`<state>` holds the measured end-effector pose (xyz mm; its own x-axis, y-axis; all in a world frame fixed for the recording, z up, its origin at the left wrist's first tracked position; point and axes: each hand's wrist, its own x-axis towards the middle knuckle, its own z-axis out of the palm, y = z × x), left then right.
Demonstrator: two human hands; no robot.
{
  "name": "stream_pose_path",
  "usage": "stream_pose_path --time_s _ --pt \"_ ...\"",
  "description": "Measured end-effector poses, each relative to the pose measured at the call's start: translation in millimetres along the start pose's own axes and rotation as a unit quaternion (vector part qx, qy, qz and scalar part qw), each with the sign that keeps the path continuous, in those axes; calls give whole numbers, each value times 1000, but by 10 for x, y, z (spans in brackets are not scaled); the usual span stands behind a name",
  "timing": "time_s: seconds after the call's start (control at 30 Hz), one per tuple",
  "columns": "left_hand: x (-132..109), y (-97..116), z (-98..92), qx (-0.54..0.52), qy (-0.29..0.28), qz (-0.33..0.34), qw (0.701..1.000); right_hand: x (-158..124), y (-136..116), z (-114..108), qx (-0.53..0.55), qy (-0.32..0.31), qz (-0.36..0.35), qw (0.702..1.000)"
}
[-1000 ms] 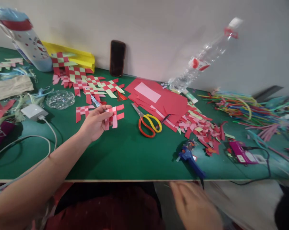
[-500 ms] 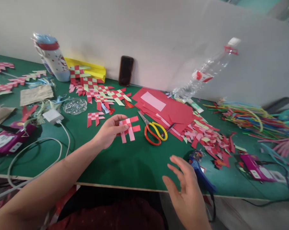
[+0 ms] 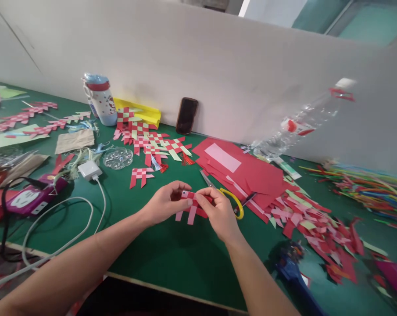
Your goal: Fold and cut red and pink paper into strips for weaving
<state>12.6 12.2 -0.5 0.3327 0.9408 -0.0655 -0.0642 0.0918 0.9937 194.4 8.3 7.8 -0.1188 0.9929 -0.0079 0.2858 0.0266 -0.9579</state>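
Observation:
Both my hands meet over the green table (image 3: pixel 172 259) on a small woven piece of red and pink paper strips (image 3: pixel 189 210). My left hand (image 3: pixel 163 202) pinches its left edge, thumb on top. My right hand (image 3: pixel 218 210) grips its right side and hides much of it. The loose strip ends hang down below my fingers. Yellow-handled scissors (image 3: pixel 233 202) lie just behind my right hand, partly hidden by it. One finished woven piece (image 3: pixel 141 174) lies to the left, and several more (image 3: pixel 152 141) are piled further back.
Red paper sheets (image 3: pixel 247 169) and a heap of cut scraps (image 3: pixel 313 228) fill the right. A blue glue gun (image 3: pixel 293 272) lies near the front edge. A white charger (image 3: pixel 89 170) with cable, a bead dish (image 3: pixel 118 158), a drink bottle (image 3: pixel 101 100), a phone (image 3: pixel 187 115) and a plastic bottle (image 3: pixel 303 120) stand around.
My right hand rose from below the table edge and took hold of the woven piece's right side. The view shifted so everything moved rightward and down.

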Motion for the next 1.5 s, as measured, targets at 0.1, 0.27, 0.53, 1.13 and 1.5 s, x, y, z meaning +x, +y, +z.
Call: stream_pose_path --time_s 0.1,0.27,0.53,1.13,1.5 --pt "32 -26 -39 10 11 -6 1000 -15 46 -24 15 22 3 1000" --pt "43 -41 -52 30 24 -14 999 -30 44 -22 21 19 4 1000" --pt "35 1 -49 36 32 -16 999 -75 36 18 37 -2 6 999" --pt "-22 -21 47 105 -34 -97 989 -80 55 73 7 -20 -33 999" --pt "9 -30 -32 42 -24 -106 993 63 180 -369 41 172 -67 982"
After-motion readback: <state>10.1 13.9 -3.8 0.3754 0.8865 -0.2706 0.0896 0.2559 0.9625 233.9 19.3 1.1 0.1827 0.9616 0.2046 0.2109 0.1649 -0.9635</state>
